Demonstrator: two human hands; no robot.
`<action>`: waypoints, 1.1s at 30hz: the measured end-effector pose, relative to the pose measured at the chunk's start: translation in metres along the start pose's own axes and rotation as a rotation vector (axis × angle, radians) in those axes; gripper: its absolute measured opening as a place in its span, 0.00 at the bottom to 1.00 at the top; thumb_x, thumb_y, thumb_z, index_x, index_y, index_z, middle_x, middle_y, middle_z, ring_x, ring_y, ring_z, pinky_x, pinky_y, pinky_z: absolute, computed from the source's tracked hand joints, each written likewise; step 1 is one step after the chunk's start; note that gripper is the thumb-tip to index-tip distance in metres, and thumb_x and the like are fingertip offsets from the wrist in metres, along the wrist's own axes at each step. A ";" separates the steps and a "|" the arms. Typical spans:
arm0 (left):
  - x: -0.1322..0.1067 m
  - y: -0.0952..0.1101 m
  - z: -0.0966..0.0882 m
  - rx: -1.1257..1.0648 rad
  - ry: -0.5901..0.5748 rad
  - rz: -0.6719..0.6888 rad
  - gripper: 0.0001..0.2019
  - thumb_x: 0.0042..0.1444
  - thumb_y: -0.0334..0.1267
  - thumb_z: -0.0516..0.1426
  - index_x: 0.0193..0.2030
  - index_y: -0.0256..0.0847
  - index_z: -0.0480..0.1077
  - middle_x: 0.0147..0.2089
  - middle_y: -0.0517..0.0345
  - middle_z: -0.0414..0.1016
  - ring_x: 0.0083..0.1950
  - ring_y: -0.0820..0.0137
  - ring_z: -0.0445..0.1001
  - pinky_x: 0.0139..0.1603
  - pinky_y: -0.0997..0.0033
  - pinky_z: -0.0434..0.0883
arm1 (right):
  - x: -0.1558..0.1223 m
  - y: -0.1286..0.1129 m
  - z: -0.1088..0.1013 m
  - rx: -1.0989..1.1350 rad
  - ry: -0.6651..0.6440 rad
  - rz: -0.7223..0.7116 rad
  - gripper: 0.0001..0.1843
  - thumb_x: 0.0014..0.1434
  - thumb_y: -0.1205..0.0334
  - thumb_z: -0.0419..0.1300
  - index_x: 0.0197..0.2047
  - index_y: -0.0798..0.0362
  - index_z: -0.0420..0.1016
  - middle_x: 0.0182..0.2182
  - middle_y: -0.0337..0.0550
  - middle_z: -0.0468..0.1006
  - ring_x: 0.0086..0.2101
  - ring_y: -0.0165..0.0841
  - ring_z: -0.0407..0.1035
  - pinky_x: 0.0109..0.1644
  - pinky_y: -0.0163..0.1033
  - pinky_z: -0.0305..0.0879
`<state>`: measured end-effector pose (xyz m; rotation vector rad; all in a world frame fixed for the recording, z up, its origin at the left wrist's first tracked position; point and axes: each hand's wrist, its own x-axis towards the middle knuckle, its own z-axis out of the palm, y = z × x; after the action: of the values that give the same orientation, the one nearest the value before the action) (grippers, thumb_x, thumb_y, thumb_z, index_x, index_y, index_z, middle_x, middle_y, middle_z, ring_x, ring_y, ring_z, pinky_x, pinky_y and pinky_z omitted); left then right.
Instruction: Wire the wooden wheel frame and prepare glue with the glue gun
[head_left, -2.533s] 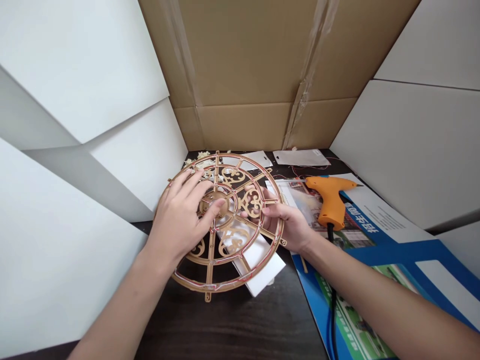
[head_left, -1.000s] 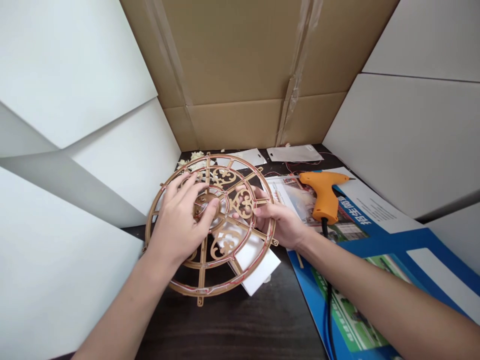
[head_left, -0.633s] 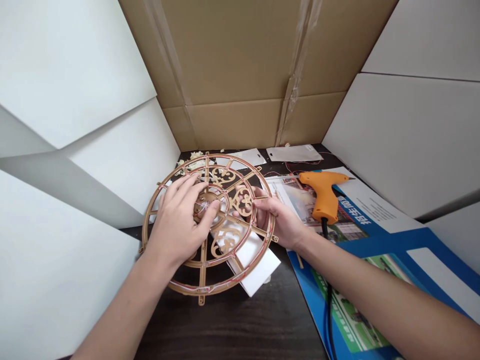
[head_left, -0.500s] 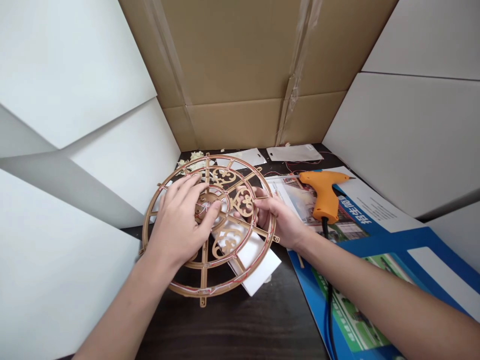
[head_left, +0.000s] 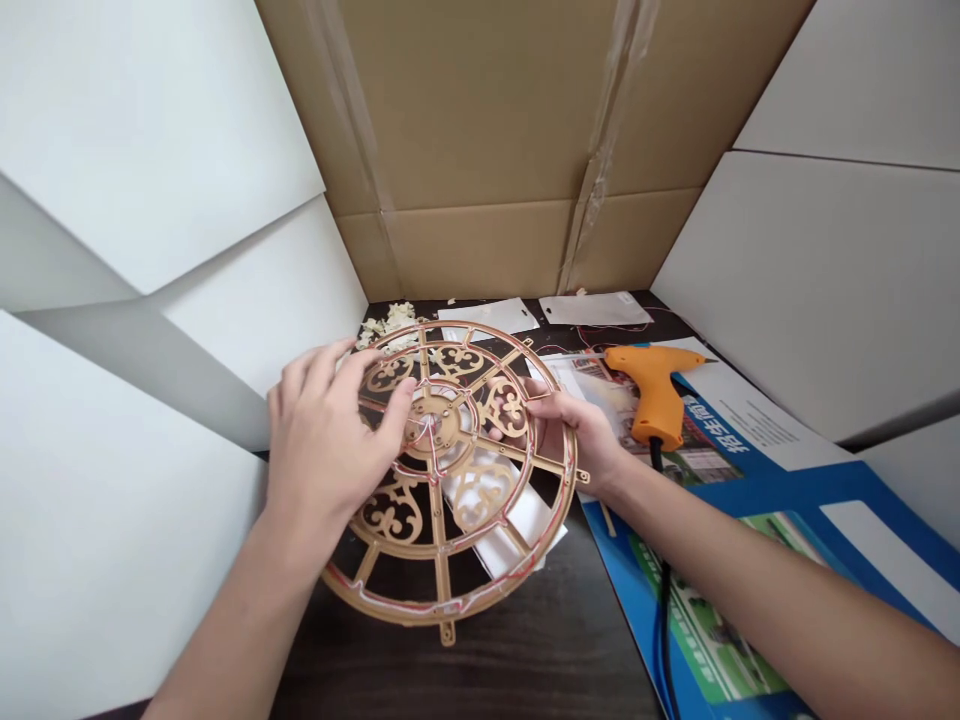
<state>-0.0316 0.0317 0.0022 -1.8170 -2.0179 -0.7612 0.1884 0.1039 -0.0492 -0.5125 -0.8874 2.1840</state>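
A gold-brown openwork wheel frame [head_left: 440,570] is held tilted above the dark table. It has round rings, spokes and scroll ornaments, with thin red and white wires along its rings and around its hub [head_left: 442,425]. My right hand [head_left: 574,430] grips the right side of the rim, thumb on top and fingers behind the frame. Over the left part of the wheel lies my left hand [head_left: 330,420], open, its fingers spread and the thumb pointing at the hub. It hides the left rim, so I cannot tell how firmly it touches.
An orange glue gun [head_left: 652,390] with a black cable lies at right on a blue printed sheet [head_left: 787,490]. White packets [head_left: 596,308] and pale crumbled scraps [head_left: 394,325] are at the back. Beneath the wheel is a white box-like piece [head_left: 517,525]. Cardboard [head_left: 480,245] and white panels surround the table.
My left hand has slid left off the hub, uncovering it and the wires there. The wheel has shifted a little right and towards me, with my right hand still on its rim.
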 end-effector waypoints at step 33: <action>0.006 -0.022 -0.001 -0.167 0.014 -0.243 0.32 0.65 0.56 0.52 0.63 0.28 0.68 0.59 0.35 0.74 0.60 0.43 0.70 0.64 0.41 0.67 | -0.009 -0.030 0.021 -0.312 0.103 -0.005 0.19 0.42 0.65 0.66 0.40 0.53 0.69 0.27 0.37 0.76 0.25 0.29 0.72 0.28 0.34 0.70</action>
<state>-0.0547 0.0352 0.0029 -1.6614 -2.2526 -1.0361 0.1962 0.1037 -0.0122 -0.7638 -1.1774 2.0032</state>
